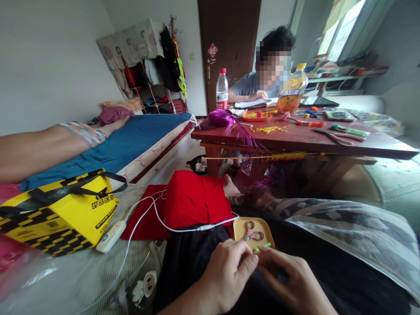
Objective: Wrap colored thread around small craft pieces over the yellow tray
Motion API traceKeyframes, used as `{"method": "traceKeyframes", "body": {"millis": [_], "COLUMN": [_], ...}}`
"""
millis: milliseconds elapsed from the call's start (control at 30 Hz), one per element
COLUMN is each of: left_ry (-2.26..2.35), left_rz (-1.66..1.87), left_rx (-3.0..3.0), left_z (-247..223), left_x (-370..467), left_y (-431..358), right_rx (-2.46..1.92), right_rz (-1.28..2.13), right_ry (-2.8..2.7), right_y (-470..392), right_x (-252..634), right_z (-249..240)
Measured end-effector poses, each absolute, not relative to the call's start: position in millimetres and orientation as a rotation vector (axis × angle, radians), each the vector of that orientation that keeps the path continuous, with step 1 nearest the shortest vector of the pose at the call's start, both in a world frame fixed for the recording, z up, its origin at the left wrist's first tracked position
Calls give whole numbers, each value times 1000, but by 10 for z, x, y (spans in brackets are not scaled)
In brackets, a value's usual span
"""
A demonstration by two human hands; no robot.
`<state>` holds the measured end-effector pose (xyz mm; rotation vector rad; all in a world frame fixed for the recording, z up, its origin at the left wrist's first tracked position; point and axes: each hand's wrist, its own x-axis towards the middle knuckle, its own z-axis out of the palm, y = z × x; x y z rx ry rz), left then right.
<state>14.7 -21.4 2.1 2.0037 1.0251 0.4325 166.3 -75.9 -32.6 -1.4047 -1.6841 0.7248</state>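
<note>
My left hand (231,269) and my right hand (290,271) meet above my lap, with their fingertips pinched close together. A small yellow-green piece (262,247) shows at the fingertips of both; its exact kind is too small to make out. Just beyond them lies a shallow yellow tray (239,225). Small scissors (257,236) with pinkish handles rest in that tray. Part of the tray's near side is hidden by my fingers. Under my hands is black cloth (188,262), and a red cloth bundle (197,199) lies just past it.
A white cable (183,229) crosses the red cloth to a power strip (111,236). At left stands a yellow bag (75,214). Ahead, a table (229,136) bears pliers (334,137), bottles and purple strands (223,118). A person (244,89) sits behind it; another lies on the bed.
</note>
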Motion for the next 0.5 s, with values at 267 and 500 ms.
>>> {"method": "traceKeyframes", "body": {"millis": [267,500], "left_ry": [967,931], "left_rz": [621,737], "left_rx": [2321,2312], "left_z": [-142,-178], "left_x": [178,151], "left_y": [-265,-275], "right_rx": [-1428,-1431], "right_rz": [917,886], "right_ry": [-1662,-1584], "right_y": [-734,-703], "right_x": [1669,1561], "right_z": [-375,-277]}}
